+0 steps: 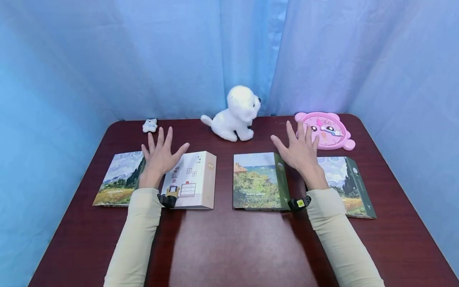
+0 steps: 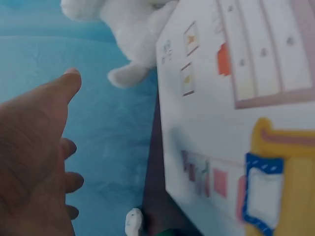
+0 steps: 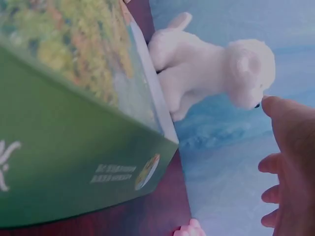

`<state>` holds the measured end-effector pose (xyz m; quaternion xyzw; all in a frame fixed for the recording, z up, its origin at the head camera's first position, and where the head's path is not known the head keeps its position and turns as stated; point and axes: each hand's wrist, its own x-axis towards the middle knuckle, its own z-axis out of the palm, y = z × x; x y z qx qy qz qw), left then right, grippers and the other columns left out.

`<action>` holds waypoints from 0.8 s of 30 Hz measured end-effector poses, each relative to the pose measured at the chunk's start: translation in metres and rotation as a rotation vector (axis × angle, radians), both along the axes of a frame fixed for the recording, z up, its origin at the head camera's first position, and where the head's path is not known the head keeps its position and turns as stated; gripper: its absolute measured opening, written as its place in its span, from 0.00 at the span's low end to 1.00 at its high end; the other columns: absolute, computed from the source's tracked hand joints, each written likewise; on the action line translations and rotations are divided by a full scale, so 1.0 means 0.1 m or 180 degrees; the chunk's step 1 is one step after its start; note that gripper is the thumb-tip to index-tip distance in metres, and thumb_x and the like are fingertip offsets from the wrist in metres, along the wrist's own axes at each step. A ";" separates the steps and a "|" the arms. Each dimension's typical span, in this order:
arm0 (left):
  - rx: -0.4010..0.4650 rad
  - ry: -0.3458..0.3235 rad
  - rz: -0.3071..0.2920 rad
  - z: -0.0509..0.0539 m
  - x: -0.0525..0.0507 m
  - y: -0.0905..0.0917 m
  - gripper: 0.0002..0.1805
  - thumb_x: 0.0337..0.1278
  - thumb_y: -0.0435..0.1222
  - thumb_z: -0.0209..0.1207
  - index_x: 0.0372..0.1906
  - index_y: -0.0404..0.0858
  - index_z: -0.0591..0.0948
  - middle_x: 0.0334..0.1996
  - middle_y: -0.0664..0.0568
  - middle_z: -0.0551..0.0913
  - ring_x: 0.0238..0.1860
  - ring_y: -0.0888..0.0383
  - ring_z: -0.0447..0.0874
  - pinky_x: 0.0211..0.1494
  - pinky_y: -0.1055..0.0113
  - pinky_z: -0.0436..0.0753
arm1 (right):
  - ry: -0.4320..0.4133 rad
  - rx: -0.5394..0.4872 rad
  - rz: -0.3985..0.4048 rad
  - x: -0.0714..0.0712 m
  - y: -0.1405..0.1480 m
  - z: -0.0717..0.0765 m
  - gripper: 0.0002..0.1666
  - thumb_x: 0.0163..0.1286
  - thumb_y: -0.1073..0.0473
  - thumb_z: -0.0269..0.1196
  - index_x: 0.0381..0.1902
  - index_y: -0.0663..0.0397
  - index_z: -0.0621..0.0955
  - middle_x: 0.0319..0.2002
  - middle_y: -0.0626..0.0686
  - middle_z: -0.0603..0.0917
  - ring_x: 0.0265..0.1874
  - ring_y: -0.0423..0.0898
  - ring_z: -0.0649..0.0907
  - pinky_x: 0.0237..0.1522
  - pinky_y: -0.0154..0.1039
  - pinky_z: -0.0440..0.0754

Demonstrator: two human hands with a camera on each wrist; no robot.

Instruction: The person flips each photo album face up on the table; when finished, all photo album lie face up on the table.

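My left hand (image 1: pixel 160 161) hovers with spread fingers over the gap between a landscape-covered photo album (image 1: pixel 120 179) and a white album with furniture drawings (image 1: pixel 188 181). The white album (image 2: pixel 206 113) fills the right of the left wrist view. Over on the right, my right hand (image 1: pixel 301 153) has its fingers spread too, between a green-spined photo album (image 1: pixel 256 183) with a seaside picture and another landscape album (image 1: pixel 344 183), which the right forearm partly covers. Neither hand holds anything. In the right wrist view the green spine (image 3: pixel 88 147) is close to the camera.
A white plush dog (image 1: pixel 238 113) sits at the table's back middle. A small white bear-shaped item (image 1: pixel 150 125) lies at the back left, a pink toy clock (image 1: pixel 338 137) at the back right. Blue curtains (image 1: pixel 172 59) hang behind the dark red table (image 1: pixel 222 247).
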<state>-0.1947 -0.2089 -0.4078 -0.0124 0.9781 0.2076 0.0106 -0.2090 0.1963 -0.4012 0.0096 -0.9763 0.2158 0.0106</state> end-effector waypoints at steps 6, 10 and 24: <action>0.0348 0.0210 -0.0138 0.20 -0.04 -0.18 0.47 0.63 0.64 0.45 0.77 0.47 0.42 0.77 0.44 0.40 0.76 0.39 0.32 0.73 0.37 0.41 | 0.0555 -0.0333 0.0066 -0.07 -0.14 0.16 0.49 0.68 0.28 0.45 0.77 0.48 0.51 0.77 0.57 0.44 0.75 0.59 0.44 0.72 0.62 0.41; 0.0791 0.0246 -0.0075 0.38 -0.02 -0.35 0.44 0.64 0.63 0.45 0.77 0.46 0.48 0.76 0.45 0.49 0.75 0.42 0.46 0.72 0.41 0.53 | 0.1122 -0.0873 0.0255 -0.13 -0.34 0.26 0.41 0.69 0.39 0.54 0.73 0.51 0.60 0.74 0.57 0.56 0.73 0.55 0.56 0.72 0.56 0.53; 0.1394 0.0164 0.0429 0.49 0.25 -1.18 0.42 0.64 0.62 0.44 0.76 0.45 0.54 0.71 0.40 0.61 0.71 0.39 0.58 0.66 0.37 0.61 | 0.1351 -0.2074 0.1018 -0.16 -1.68 0.16 0.28 0.67 0.52 0.59 0.62 0.56 0.73 0.61 0.55 0.74 0.61 0.48 0.72 0.65 0.42 0.68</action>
